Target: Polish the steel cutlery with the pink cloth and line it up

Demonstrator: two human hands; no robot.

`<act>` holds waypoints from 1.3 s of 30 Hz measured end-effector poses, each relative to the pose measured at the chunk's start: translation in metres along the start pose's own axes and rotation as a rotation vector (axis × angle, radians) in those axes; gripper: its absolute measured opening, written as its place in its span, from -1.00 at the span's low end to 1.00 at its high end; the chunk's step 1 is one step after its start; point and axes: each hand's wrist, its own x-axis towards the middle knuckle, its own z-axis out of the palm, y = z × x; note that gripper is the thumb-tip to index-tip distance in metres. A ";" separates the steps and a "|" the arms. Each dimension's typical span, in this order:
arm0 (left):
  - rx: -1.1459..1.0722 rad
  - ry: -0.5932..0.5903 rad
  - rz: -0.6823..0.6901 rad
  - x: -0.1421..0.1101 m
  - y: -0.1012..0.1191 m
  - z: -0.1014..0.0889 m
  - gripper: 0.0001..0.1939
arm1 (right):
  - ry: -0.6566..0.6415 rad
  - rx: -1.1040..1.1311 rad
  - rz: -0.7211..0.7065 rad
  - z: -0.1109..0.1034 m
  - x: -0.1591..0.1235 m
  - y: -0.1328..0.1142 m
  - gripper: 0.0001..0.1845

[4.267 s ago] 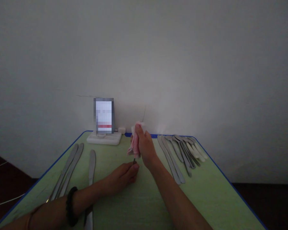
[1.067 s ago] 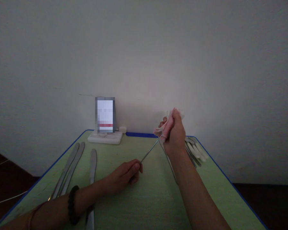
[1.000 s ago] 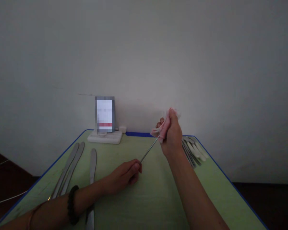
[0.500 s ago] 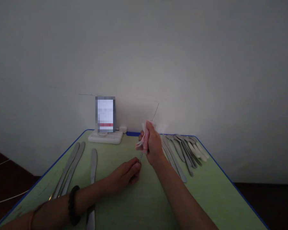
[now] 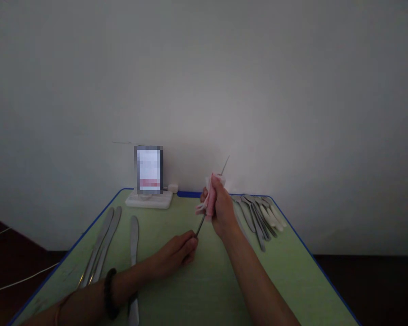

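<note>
My left hand (image 5: 178, 253) is closed around the lower end of a thin metal table knife (image 5: 200, 225), seen nearly edge-on and tilted up to the right. My right hand (image 5: 222, 206) grips a folded pink and white cloth (image 5: 211, 199) wrapped around the knife's middle. The narrow tip pokes out above the cloth. Beneath my left forearm lies another table knife (image 5: 133, 235), partly hidden. Further left, two more knives (image 5: 105, 237) lie side by side, their lower ends behind my arm.
Several spoons (image 5: 255, 217), some with white handles (image 5: 275, 219), lie at the table's right; my right forearm partly covers cutlery there. A lit phone (image 5: 148, 170) with a blurred screen stands on a white base (image 5: 148, 199) at the back left, before a grey wall.
Over the last second my right hand and the cloth moved left and down along the knife, uncovering its tip. The knife stands steeper. My left hand keeps its hold; the view tipped slightly.
</note>
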 end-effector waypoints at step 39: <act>0.053 0.000 0.002 0.000 -0.007 -0.004 -0.63 | 0.123 -0.025 -0.311 -0.011 0.001 -0.032 -0.72</act>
